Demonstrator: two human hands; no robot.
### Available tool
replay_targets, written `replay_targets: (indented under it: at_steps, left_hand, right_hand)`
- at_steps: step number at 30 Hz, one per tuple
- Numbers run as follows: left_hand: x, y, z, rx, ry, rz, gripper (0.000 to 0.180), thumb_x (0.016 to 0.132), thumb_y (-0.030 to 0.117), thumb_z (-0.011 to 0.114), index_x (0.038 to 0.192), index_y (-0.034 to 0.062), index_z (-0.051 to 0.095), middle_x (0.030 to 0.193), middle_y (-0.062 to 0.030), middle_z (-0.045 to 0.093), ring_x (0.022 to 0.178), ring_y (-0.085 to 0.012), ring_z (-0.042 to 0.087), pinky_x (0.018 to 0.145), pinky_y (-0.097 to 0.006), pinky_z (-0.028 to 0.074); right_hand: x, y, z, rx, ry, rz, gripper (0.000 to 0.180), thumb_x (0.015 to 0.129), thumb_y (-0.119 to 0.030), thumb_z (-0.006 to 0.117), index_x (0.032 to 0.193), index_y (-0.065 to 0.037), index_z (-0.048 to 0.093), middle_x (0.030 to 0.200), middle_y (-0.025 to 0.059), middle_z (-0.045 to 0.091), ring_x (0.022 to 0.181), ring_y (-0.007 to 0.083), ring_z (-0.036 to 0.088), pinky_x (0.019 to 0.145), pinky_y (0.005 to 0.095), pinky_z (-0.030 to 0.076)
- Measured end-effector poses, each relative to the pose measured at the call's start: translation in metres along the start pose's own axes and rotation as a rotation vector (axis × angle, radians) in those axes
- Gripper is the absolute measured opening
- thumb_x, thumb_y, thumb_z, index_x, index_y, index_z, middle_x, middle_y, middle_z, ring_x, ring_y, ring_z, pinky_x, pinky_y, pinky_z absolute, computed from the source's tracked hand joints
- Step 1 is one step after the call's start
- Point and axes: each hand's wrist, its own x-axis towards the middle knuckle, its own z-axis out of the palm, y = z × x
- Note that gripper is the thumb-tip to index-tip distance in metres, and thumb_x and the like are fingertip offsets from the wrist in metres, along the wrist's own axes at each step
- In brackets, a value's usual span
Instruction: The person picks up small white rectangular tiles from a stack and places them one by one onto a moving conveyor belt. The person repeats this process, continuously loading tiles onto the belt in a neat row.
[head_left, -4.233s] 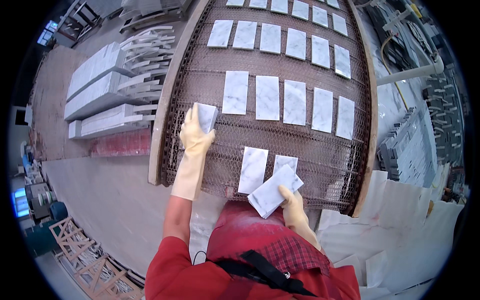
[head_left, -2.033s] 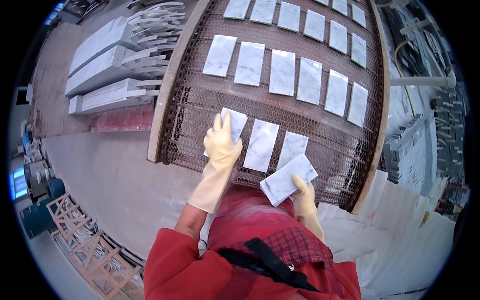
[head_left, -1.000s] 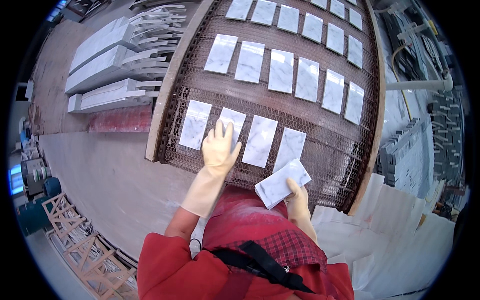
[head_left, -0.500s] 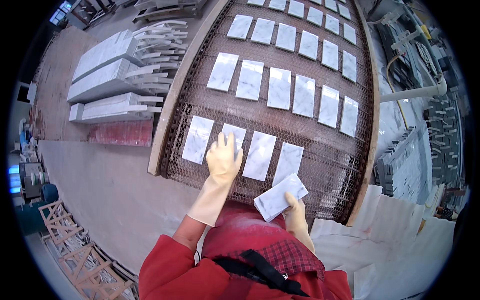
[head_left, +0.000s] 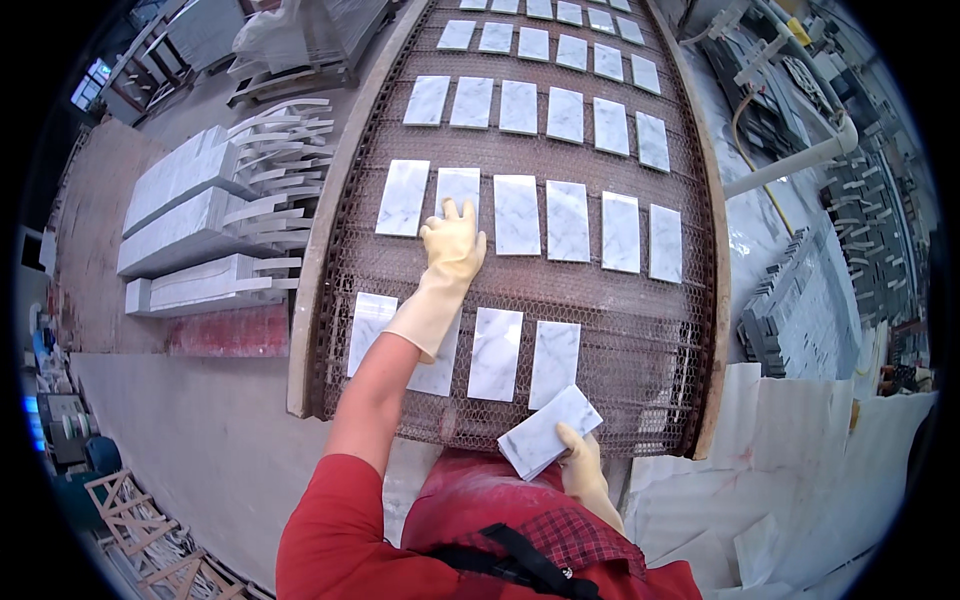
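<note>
My left hand (head_left: 453, 244), in a cream rubber glove, reaches over the mesh conveyor belt (head_left: 640, 350). Its spread fingers rest on the lower part of a white marble tile (head_left: 460, 187), second from the left in the second row from me. Below the left forearm lies the front row, whose second tile (head_left: 432, 374) is partly hidden by the glove's cuff. Close to my body, my gloved right hand (head_left: 580, 460) grips a small stack of marble tiles (head_left: 545, 430), thumb on top. The stack is tilted and overlaps the near end of a front-row tile (head_left: 556, 362).
Further rows of tiles (head_left: 519, 107) cover the belt's far part, bounded by a left rail (head_left: 325, 270) and a right rail (head_left: 715, 250). Stacked pale slabs (head_left: 190, 220) stand left on the floor. Grey stone pieces (head_left: 800, 300) and a white pipe (head_left: 795, 167) are at the right.
My left hand has moved forward from the front row's second tile to the second row's second tile. My right hand still holds the stack. The whole view has shifted a little.
</note>
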Motion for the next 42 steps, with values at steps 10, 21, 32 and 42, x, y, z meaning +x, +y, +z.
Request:
replay_targets:
  at_steps: [10, 21, 32, 42]
  left_hand:
    - [0.006, -0.004, -0.026, -0.001, -0.075, 0.04, 0.063, 0.091, 0.035, 0.08, 0.145, 0.0098, 0.059, 0.142, -0.0202, 0.061, 0.107, -0.0399, 0.069, 0.089, -0.05, 0.058]
    - [0.026, -0.107, 0.003, -0.024, 0.065, -0.041, 0.049, 0.096, 0.029, 0.074, 0.139, 0.0108, 0.059, 0.131, -0.0204, 0.06, 0.108, -0.0438, 0.067, 0.093, -0.055, 0.056]
    - [0.012, -0.086, -0.011, -0.046, 0.111, 0.015, 0.055, 0.096, 0.027, 0.074, 0.145, 0.0065, 0.06, 0.139, -0.0244, 0.062, 0.116, -0.0447, 0.066, 0.105, -0.054, 0.053]
    - [-0.016, 0.077, -0.013, -0.278, 0.031, 0.188, 0.054, 0.092, 0.032, 0.079, 0.137, 0.0072, 0.064, 0.135, -0.0204, 0.063, 0.125, -0.0393, 0.061, 0.101, -0.05, 0.053]
  right_hand:
    - [-0.003, -0.002, 0.004, 0.033, -0.011, -0.042, 0.066, 0.098, -0.025, 0.073, 0.155, 0.0, 0.05, 0.145, 0.0118, 0.065, 0.131, 0.0264, 0.064, 0.114, 0.0435, 0.047]
    - [-0.007, -0.005, 0.007, 0.035, -0.032, -0.005, 0.064, 0.1, -0.024, 0.071, 0.155, 0.001, 0.05, 0.146, 0.0127, 0.063, 0.132, 0.0257, 0.063, 0.115, 0.0413, 0.047]
    - [-0.011, -0.008, 0.007, 0.05, -0.082, -0.031, 0.064, 0.101, -0.022, 0.07, 0.155, 0.003, 0.049, 0.143, 0.0119, 0.065, 0.13, 0.0252, 0.064, 0.113, 0.0406, 0.048]
    - [-0.007, -0.016, 0.01, 0.033, -0.113, -0.002, 0.061, 0.1, -0.022, 0.072, 0.152, 0.003, 0.052, 0.142, 0.0137, 0.067, 0.128, 0.0262, 0.066, 0.112, 0.0417, 0.049]
